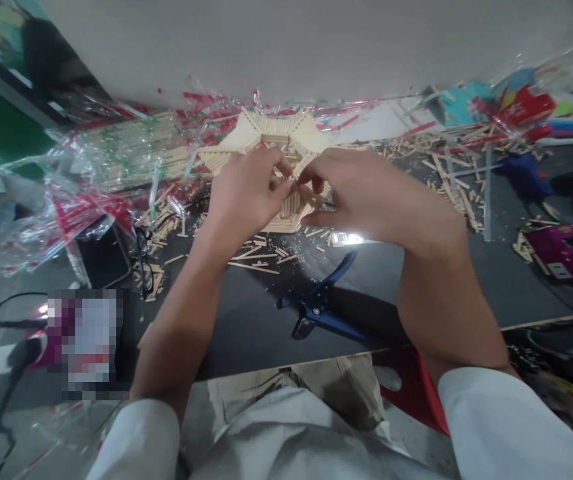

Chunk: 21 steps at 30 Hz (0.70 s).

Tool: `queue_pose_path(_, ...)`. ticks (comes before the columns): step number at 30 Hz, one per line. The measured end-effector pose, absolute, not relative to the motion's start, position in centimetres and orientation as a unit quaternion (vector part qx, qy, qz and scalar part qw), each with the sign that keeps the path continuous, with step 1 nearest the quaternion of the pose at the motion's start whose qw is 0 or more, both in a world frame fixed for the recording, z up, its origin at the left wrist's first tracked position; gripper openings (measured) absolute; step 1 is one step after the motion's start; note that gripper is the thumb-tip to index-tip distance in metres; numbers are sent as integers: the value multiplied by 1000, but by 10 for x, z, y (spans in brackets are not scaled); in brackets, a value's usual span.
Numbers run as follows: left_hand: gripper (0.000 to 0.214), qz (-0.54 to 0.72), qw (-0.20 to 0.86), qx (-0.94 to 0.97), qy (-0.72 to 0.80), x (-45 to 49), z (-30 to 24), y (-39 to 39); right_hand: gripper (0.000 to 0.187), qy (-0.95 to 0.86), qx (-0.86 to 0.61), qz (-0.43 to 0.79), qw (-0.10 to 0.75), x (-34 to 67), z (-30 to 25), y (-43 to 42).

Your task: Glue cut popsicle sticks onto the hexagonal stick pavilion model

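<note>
A pale model built of thin wooden sticks point(261, 137) lies on the dark table point(491, 267), with pointed, layered sections fanning out from its middle. My left hand point(246, 193) and my right hand point(361, 193) meet over its centre. Both have their fingers pinched together on a small stick piece of the model, fingertips almost touching. What exactly sits between the fingertips is too small to make out. My forearms reach forward from white sleeves.
Blue-handled cutters point(324, 307) lie on the table just under my wrists. Loose wooden sticks point(254, 257) and offcuts are scattered around. Crumpled clear plastic wrap point(81, 180) piles up at left, coloured packaging point(516, 107) at far right, a black cable point(11, 320) at lower left.
</note>
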<state>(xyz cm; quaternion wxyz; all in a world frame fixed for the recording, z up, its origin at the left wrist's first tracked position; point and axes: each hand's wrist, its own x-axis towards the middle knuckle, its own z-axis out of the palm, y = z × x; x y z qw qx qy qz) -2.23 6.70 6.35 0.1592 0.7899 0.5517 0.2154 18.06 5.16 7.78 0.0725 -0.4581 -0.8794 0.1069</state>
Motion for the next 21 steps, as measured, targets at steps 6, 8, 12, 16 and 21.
queue_pose_path(6,13,213,160,766,586,-16,64,68,31,-879,-460,109,67,181,76,54)
queue_pose_path(8,11,213,162,754,600,-14,65,67,32,-877,-464,107,64,181,75,54)
queue_pose_path(12,9,214,165,733,625,-9,66,65,29,-875,-469,107,61,181,75,54)
queue_pose_path(16,8,212,177,723,633,-8,66,65,27,-876,-467,101,67,181,74,53)
queue_pose_path(21,7,204,158,724,639,-6,68,63,26,-877,-463,102,71,180,73,53)
